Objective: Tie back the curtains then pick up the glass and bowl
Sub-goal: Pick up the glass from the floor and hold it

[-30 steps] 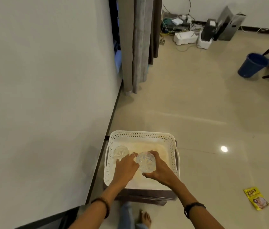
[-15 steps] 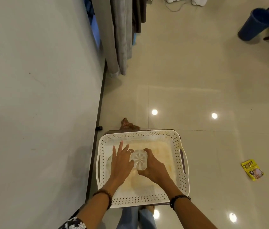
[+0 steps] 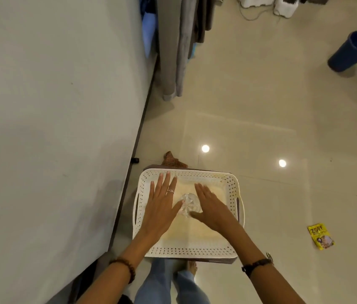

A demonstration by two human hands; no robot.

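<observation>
Both our hands are spread flat and empty — left hand (image 3: pixel 159 207), right hand (image 3: pixel 211 206) — with the cut glass (image 3: pixel 189 204) between them in the white tray (image 3: pixel 231 183): rigid, slick, breakable, so we'd grip its sides.

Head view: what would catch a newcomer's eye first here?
Two open hands, the left hand and the right hand, spread flat over a white perforated basket low in the middle, with a clear glass piece between them. Grey curtains hang by the wall at top centre. A blue bucket stands at the upper right, and a yellow packet lies on the floor at the lower right.
</observation>
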